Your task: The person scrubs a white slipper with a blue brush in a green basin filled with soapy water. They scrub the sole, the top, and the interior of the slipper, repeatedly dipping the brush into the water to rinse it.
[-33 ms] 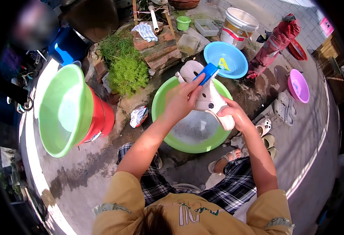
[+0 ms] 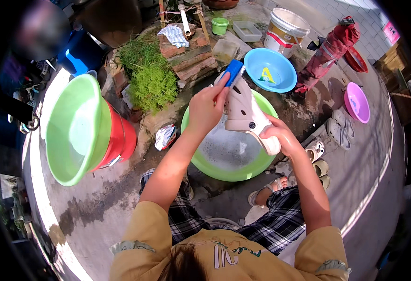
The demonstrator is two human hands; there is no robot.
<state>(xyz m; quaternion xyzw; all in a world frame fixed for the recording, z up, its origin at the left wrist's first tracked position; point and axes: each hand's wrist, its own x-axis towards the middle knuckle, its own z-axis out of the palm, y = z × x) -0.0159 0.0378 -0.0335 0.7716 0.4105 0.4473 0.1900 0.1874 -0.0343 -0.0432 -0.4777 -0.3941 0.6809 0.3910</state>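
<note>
My left hand (image 2: 207,107) is closed around a blue scrubbing brush (image 2: 234,73), its bristles against the upper end of a white clog (image 2: 243,107) with holes in it. My right hand (image 2: 281,136) grips the clog's lower end, with the thumb on top. The clog is tilted above a green basin (image 2: 248,175). Whitish sudsy water (image 2: 231,149) lies in the basin. Part of the clog's far end is hidden behind the brush and my left hand.
A light green tub (image 2: 58,154) leans on a red bucket (image 2: 121,133) at left. A blue basin (image 2: 285,84) stands beyond the clog, near a white bucket (image 2: 280,37). Several shoes (image 2: 337,133) and a pink basin (image 2: 362,105) are at right. Bricks (image 2: 193,61) and plants (image 2: 154,89) lie ahead.
The brush in my left hand has moved up and to the left along the clog. The clog has turned a little in my right hand, which stays nearly in place.
</note>
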